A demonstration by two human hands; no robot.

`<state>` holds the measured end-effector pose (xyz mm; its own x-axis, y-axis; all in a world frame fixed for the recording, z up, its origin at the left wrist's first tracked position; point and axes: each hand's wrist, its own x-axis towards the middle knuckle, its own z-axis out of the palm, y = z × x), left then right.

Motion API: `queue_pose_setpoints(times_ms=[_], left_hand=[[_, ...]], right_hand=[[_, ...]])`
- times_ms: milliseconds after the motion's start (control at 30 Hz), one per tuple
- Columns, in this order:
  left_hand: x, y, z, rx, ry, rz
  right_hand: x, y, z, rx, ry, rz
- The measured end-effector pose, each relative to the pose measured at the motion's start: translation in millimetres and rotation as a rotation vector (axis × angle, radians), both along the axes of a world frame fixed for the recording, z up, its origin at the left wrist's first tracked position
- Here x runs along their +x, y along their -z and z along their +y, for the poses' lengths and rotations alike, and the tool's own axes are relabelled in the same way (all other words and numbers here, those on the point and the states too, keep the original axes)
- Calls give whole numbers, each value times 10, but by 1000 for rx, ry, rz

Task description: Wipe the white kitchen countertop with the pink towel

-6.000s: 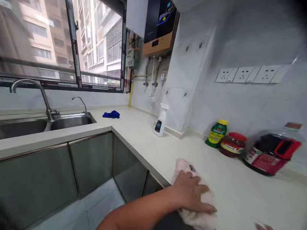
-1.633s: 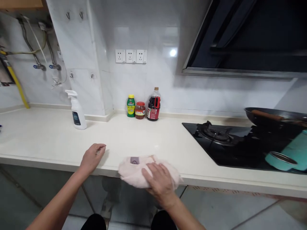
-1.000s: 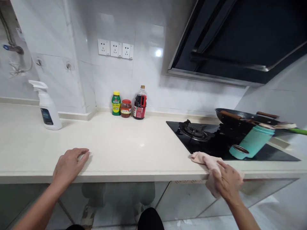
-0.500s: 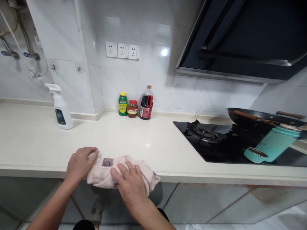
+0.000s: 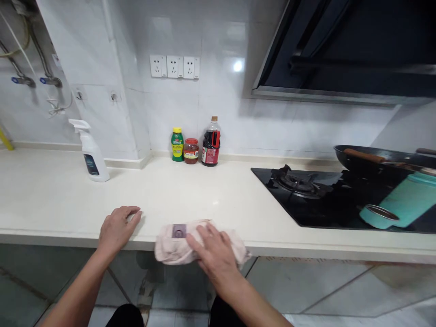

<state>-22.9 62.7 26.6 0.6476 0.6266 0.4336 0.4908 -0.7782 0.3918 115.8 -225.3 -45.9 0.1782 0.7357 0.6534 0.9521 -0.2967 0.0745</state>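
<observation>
A pale pink cloth (image 5: pixel 170 252) with a purple square patch lies bunched over the front edge of the worktop, part of it hanging down. My right hand (image 5: pixel 216 254) presses on top of it, fingers spread and laid over the fabric. To the left, apart from the cloth, my left hand (image 5: pixel 117 229) rests on the worktop near its edge. It holds nothing visible; its fingers are loosely bent, with a gap between thumb and forefinger. The undersides of both hands are hidden.
On the pale worktop (image 5: pixel 190 193) stand a white spray bottle (image 5: pixel 94 156), a green bottle (image 5: pixel 177 145), a red-lidded jar (image 5: pixel 191 152) and a dark sauce bottle (image 5: pixel 210 145). A black gas hob (image 5: pixel 327 209) at right bears a wok (image 5: pixel 361 165) and a turquoise flask (image 5: pixel 413 197).
My right hand has slid to the right along the worktop edge, taking the pink cloth with it. The cloth is now farther from my left hand, which stays on the worktop. The view has shifted slightly.
</observation>
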Motion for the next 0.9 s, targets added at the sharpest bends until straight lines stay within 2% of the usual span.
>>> queue_pose_setpoints(times_ms=[133, 233, 300, 367, 433, 533, 633, 767, 900], left_hand=[[-2, 14, -5, 15, 15, 10], [10, 26, -11, 36, 16, 18], [19, 30, -17, 51, 12, 33], [27, 35, -26, 68, 10, 42], [35, 44, -35, 83, 11, 41], [54, 69, -44, 95, 2, 34], [71, 87, -54, 82, -6, 3], [53, 63, -84, -21, 18, -62], [-9, 7, -113, -133, 69, -125]], right_hand=[[484, 200, -915, -6, 198, 23], [988, 355, -1669, 22, 376, 2], [1313, 445, -2102, 5, 429, -10], [1539, 496, -2392, 10, 433, -65], [1615, 494, -2490, -4, 454, -118], [1472, 392, -2294, -103, 486, -168], [1164, 220, -1825, -210, 408, -212], [652, -10, -984, -259, 296, -190], [29, -120, 15, -204, 167, -92]])
